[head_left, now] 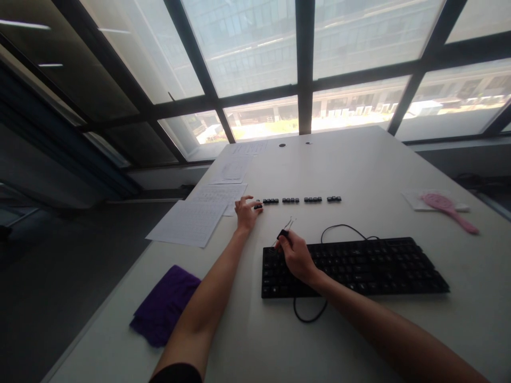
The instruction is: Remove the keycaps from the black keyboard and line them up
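Note:
At the left end of a row of black keycaps on the table, my left hand has its fingertips closed on a small black keycap. My right hand grips a keycap puller, its black handle between the fingers and its thin wire prongs pointing up and away. Beneath that hand lies a black keyboard, whose upper left part is partly covered by the hand. The row of keycaps is split into several small groups.
Printed sheets lie along the table's left edge. A purple cloth rests beside my left forearm. To the right, a pink hairbrush lies on a white packet. The keyboard's cable loops behind it. Windows stand beyond the white table.

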Demonstrator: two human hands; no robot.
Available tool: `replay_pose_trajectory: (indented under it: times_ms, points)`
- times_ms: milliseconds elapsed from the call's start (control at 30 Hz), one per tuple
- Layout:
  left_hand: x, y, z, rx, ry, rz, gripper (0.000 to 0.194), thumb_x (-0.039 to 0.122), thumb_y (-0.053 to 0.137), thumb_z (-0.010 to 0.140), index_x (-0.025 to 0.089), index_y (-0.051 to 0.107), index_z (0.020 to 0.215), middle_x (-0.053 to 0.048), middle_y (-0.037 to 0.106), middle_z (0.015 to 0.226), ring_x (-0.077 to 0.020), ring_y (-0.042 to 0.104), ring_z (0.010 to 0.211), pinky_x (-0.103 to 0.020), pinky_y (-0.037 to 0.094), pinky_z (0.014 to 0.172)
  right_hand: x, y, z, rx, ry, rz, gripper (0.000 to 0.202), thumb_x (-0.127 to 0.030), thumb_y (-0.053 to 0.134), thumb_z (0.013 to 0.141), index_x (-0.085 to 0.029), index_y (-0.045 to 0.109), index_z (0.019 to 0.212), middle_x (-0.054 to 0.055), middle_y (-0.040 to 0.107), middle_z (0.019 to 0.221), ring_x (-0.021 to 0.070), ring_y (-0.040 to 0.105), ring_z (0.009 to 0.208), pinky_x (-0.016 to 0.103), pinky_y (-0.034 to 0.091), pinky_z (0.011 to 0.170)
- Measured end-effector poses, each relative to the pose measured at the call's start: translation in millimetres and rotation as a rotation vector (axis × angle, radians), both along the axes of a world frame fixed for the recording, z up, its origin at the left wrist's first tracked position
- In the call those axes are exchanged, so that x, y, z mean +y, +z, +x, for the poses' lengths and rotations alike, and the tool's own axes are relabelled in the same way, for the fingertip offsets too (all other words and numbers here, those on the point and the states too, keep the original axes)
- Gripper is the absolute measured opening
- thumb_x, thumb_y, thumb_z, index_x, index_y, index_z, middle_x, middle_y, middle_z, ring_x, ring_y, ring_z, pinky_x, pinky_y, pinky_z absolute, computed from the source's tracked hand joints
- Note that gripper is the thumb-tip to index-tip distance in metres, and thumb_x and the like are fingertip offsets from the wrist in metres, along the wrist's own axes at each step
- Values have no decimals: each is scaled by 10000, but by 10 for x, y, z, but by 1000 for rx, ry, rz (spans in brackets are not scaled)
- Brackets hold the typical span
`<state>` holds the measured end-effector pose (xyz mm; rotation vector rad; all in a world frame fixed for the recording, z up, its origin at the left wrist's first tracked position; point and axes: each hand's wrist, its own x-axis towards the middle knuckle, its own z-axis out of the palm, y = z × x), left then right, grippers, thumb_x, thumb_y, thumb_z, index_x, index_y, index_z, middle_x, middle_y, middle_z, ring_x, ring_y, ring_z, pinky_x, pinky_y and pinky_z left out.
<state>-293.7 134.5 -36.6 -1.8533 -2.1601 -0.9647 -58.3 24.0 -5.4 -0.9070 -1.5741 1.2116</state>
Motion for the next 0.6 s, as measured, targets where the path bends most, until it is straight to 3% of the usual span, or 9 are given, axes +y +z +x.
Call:
replay_pose_trajectory:
  times_ms: [233, 333, 433, 600]
  points:
    - [-27, 10, -14, -15, 3, 13, 356, 222, 818, 714, 320, 749, 1049, -54, 591, 1208, -294, 508, 1125, -427, 401, 981, 51, 49, 38, 65, -63, -50, 289, -348, 448, 973, -190, 580, 770, 3, 581, 663, 150, 533, 605, 269, 410, 599]
    - [-99, 4, -79, -54, 47, 27, 421, 221, 820, 710, 265, 712, 1114, -76, 628, 1134, -280, 553, 1099, -410, 401, 984, 92, 75, 101, -11, -28, 1, 249, -326, 468, 959, -197, 555, 765, 1, 588, 672, 151, 532, 612, 271, 399, 608]
    - [-184, -17, -162, -199, 93, -16, 495, 222, 813, 714, 206, 645, 1180, -60, 684, 1001, -232, 624, 970, -359, 440, 922, 97, 82, 164, -110, 27, 79, 214, -295, 487, 941, -203, 530, 751, -6, 581, 663, 153, 523, 616, 277, 388, 621]
    - [-227, -19, -189, -352, 113, -98, 481, 229, 775, 753, 212, 603, 1203, -15, 725, 886, -165, 662, 765, -281, 474, 778, 73, 54, 194, -124, -14, 79, 233, -300, 462, 944, -202, 530, 744, 4, 592, 669, 163, 539, 633, 283, 395, 630]
